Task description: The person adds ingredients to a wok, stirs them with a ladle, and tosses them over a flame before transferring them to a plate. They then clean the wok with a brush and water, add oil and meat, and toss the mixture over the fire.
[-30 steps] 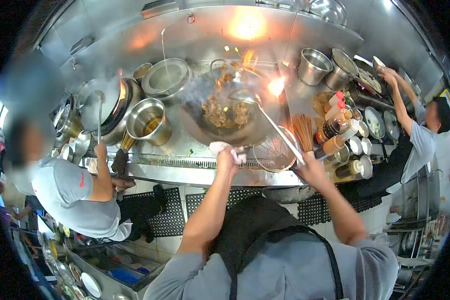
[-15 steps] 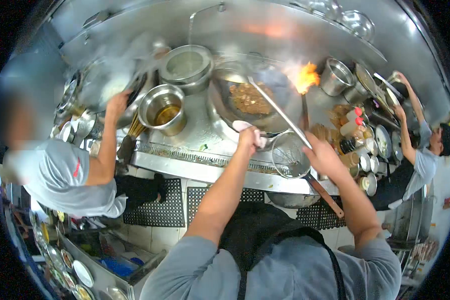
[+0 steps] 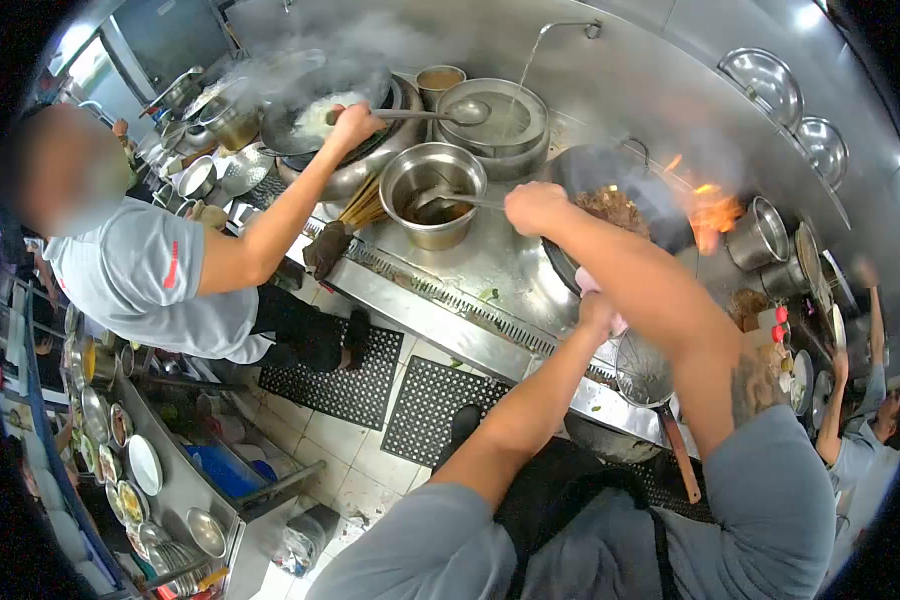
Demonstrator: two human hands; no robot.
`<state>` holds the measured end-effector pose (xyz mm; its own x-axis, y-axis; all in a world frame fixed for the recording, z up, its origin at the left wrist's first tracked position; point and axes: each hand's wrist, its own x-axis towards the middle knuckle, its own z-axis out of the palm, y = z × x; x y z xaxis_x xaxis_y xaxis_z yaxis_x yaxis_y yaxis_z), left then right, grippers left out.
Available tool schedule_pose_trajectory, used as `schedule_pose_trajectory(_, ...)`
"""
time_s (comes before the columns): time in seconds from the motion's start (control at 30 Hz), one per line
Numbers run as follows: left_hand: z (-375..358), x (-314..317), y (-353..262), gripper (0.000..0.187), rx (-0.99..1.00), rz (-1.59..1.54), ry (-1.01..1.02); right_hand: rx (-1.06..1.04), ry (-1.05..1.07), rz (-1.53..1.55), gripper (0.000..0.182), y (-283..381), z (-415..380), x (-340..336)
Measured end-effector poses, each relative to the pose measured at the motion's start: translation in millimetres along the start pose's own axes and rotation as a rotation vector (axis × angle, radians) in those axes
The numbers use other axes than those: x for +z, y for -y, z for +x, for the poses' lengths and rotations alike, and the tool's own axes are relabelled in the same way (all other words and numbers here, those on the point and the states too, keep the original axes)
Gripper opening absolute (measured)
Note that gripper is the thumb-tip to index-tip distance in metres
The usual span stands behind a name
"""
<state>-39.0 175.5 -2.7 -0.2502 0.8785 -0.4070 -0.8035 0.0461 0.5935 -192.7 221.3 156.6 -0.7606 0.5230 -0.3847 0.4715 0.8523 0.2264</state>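
Observation:
My right hand is closed round the handle of a metal ladle, whose bowl is inside a steel pot of brown liquid. My left hand grips a pink cloth at the near rim of a wok. Browned food lies in the wok, partly behind my right forearm. Flames rise at the wok's right. A round wire strainer with a wooden handle rests at the counter edge beneath my forearms.
A co-worker at the left holds a ladle over a steaming wok. Water runs from a tap into a large covered pot. Steel pots and red-capped bottles stand right; another person works beyond them.
The view has turned left. My right hand has moved from right of the wok across to its left, bringing the ladle's bowl from the wok into the pot. My left hand stays at the wok's rim.

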Motion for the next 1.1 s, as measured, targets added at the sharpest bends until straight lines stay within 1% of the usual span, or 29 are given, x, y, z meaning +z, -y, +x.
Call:
schedule_pose_trajectory(0.03, 12, 2, 15, 0.022, 0.087, -0.143, 0.026, -0.005, -0.001, -0.013, 0.026, 7, 10, 1)
schedule_pose_trajectory(0.07, 12, 8, 14, 0.023, 0.098, -0.301, -0.013, -0.009, -0.001, -0.024, 0.027, 9, 16, 2)
schedule_pose_trajectory(0.13, 5, 5, 11, 0.022, 0.012, -0.299, -0.028, 0.034, -0.094, 0.004, 0.026, 5, 25, 6)
schedule_pose_trajectory(0.17, 0, -5, 1, 0.020, -0.082, -0.136, 0.006, 0.062, -0.142, 0.018, 0.026, 2, 25, 8)
schedule_pose_trajectory(0.2, -1, -7, -4, 0.019, -0.172, 0.026, 0.046, 0.059, -0.143, 0.041, 0.027, -4, 6, -5)
schedule_pose_trajectory(0.27, 32, -20, 30, 0.016, -0.202, 0.032, -0.004, 0.044, -0.174, 0.025, 0.027, -30, -27, -14)
schedule_pose_trajectory(0.3, 31, -15, 27, 0.015, -0.215, 0.039, -0.025, 0.041, -0.192, 0.017, 0.028, -47, -45, -18)
schedule_pose_trajectory(0.33, 26, -15, 27, 0.016, -0.087, 0.083, -0.016, 0.039, -0.202, 0.125, 0.027, -66, -65, -19)
schedule_pose_trajectory(0.37, 20, -13, 19, 0.021, -0.126, 0.023, -0.001, 0.043, -0.212, 0.238, 0.026, -85, -89, -18)
schedule_pose_trajectory(0.43, 46, -32, 45, 0.022, -0.187, -0.107, 0.149, -0.042, -0.271, 0.342, 0.028, -127, -143, -17)
schedule_pose_trajectory(0.5, 29, -20, 21, 0.022, -0.236, 0.003, 0.037, 0.034, -0.362, 0.296, 0.031, -160, -198, -12)
schedule_pose_trajectory(0.57, 41, -33, 28, 0.010, -0.279, -0.002, 0.152, 0.251, -0.270, 0.249, 0.033, -169, -247, -29)
schedule_pose_trajectory(0.6, 39, -29, 26, 0.011, -0.263, 0.032, 0.108, 0.351, -0.225, 0.226, 0.034, -173, -263, -30)
schedule_pose_trajectory(0.63, 38, -24, 24, 0.012, -0.240, 0.066, 0.065, 0.385, -0.265, 0.154, 0.033, -179, -272, -23)
schedule_pose_trajectory(0.67, 44, -29, 29, 0.013, -0.280, 0.032, 0.085, 0.416, -0.304, 0.082, 0.033, -186, -279, -12)
schedule_pose_trajectory(0.7, 38, -24, 25, 0.012, -0.270, 0.037, 0.072, 0.448, -0.342, 0.011, 0.033, -193, -286, 0)
schedule_pose_trajectory(0.77, 27, -15, 15, 0.011, -0.239, 0.041, 0.046, 0.523, -0.346, 0.055, 0.033, -206, -294, 34)
schedule_pose_trajectory(0.8, 36, -26, 15, 0.010, -0.292, -0.051, 0.227, 0.557, -0.355, 0.093, 0.033, -207, -300, 51)
schedule_pose_trajectory(0.83, 42, -31, 22, 0.009, -0.306, -0.069, 0.122, 0.586, -0.366, 0.129, 0.033, -207, -306, 63)
schedule_pose_trajectory(0.87, 20, -13, 4, 0.010, -0.314, -0.086, 0.022, 0.675, -0.283, 0.185, 0.033, -197, -315, 65)
schedule_pose_trajectory(0.9, 3, -3, -5, 0.012, -0.324, -0.103, -0.080, 0.704, -0.288, 0.224, 0.033, -189, -327, 75)
schedule_pose_trajectory(0.93, 6, -4, -3, 0.009, -0.309, -0.042, -0.050, 0.733, -0.294, 0.260, 0.033, -182, -340, 89)
schedule_pose_trajectory(0.97, 32, -9, 6, 0.005, -0.283, -0.018, 0.010, 0.639, -0.405, 0.290, 0.030, -175, -356, 108)
schedule_pose_trajectory(1.0, 66, -25, 24, 0.006, -0.261, 0.010, 0.065, 0.760, -0.279, 0.399, 0.039, -159, -362, 103)
schedule_pose_trajectory(1.03, 80, -35, 36, 0.011, -0.248, 0.045, 0.113, 0.693, -0.337, 0.490, 0.037, -161, -365, 131)
schedule_pose_trajectory(1.07, 73, -31, 35, 0.011, -0.287, 0.037, 0.076, 0.645, -0.334, 0.526, 0.034, -163, -366, 156)
schedule_pose_trajectory(1.1, 60, -37, 38, 0.011, -0.286, 0.031, 0.064, 0.590, -0.334, 0.560, 0.031, -163, -370, 166)
